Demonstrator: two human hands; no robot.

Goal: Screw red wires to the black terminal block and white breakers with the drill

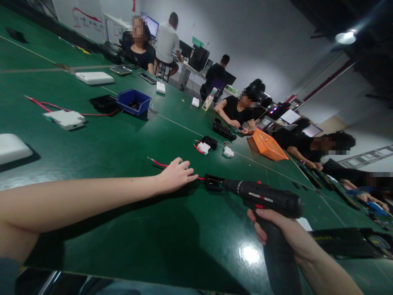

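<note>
My right hand (276, 229) is wrapped round the grip of a black cordless drill (270, 198), a finger near its red trigger. The drill lies level, its nose pointing left, and its tip meets a small black part (214, 182) on the green table. A red wire (159, 164) runs from that part to the left. Over this wire my left hand (177, 176) is closed, palm down, and the wire's bare end sticks out beyond it. The exact contact of the drill tip with the black part is too small to make out.
A blue bin (134, 102) with small dark pieces and a white breaker (66, 119) with red wires are at the left. Ahead are another small wired white unit (203, 148) and an orange basket (268, 145). Several people sit across the table; a black case (340, 241) lies right.
</note>
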